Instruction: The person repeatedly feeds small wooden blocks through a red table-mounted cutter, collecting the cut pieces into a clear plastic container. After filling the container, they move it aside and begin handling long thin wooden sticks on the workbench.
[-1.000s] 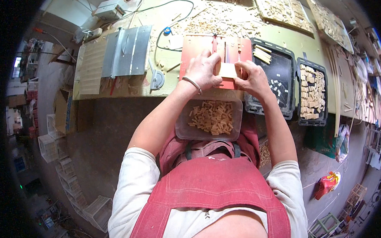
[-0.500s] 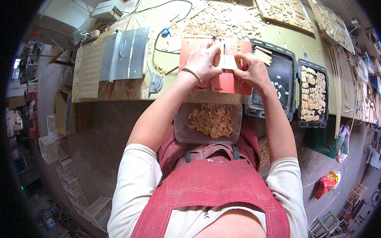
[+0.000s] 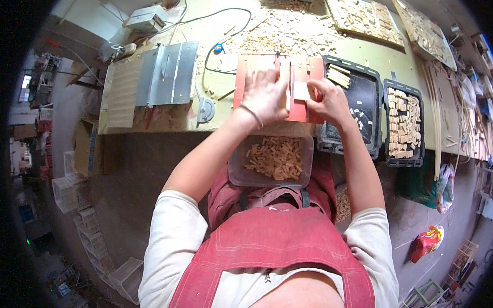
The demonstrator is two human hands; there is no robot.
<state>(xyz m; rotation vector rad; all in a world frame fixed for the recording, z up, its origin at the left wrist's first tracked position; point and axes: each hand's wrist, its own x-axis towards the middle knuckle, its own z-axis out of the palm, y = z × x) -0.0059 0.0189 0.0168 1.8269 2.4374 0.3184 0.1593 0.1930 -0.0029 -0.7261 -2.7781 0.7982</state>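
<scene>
A pale flat wooden piece [image 3: 301, 91] lies on the red slotted plate [image 3: 246, 64] at the table's front edge. My right hand [image 3: 329, 101] pinches its right end between thumb and fingers. My left hand [image 3: 263, 96] is over the left part of the plate, a little apart from the piece. Its fingers are blurred, and I cannot make out whether they grip anything. A narrow upright strip [image 3: 292, 76] stands in the plate's slot between the hands. Below the plate, a clear plastic tub [image 3: 242, 175] on my lap holds many small wooden blocks [image 3: 274, 158].
Right of the plate sit a black tray [image 3: 360, 144] with a few sticks and a smaller tray [image 3: 389, 116] of blocks. Offcuts [image 3: 291, 30] cover the table's back. Leftward are a grey metal plate [image 3: 168, 75], a protractor-like gauge [image 3: 206, 109] and a black cable [image 3: 220, 12].
My left hand has shifted left, away from the wooden piece, and its fingers have lifted and blurred. My right hand stays at the piece, which now sits slightly nearer and farther right.
</scene>
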